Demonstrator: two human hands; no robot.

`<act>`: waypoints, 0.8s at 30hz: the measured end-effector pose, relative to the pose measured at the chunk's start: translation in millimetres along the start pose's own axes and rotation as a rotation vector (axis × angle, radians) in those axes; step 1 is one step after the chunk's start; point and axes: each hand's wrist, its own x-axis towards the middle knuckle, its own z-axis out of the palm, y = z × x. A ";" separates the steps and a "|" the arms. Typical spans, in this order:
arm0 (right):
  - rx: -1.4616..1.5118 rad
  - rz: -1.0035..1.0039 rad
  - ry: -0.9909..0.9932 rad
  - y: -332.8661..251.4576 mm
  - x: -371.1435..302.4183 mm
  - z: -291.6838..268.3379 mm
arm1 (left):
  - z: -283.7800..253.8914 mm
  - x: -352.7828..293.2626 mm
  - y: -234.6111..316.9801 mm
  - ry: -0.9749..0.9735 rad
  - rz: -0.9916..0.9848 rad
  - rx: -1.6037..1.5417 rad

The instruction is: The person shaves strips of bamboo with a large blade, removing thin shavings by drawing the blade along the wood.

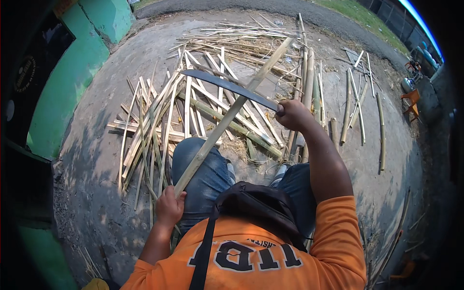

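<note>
My left hand (pixel 169 207) is closed round the near end of a long, flat bamboo strip (pixel 220 128), which slants up and away to the right past my left knee. In my right hand (pixel 294 115) is the handle of a machete (pixel 217 83). Its long dark blade points left and crosses over the strip at about the middle. The blade looks to be on or just above the strip; I cannot tell whether it touches. Beyond my knees lies a heap of split bamboo strips (pixel 145 130) on the ground, some pale and some green.
Whole bamboo poles (pixel 308 79) lie lengthwise ahead of my right leg. More poles (pixel 347 106) rest on the concrete farther right. A pile of thin strips (pixel 232 43) spreads at the far side. A green wall (pixel 67 82) stands at left, and an orange chair (pixel 411 104) at far right.
</note>
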 end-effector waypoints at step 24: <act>-0.104 -0.354 0.061 -12.2 3.8 2.2 | 7.1 5.4 -10.7 0.036 0.076 -0.060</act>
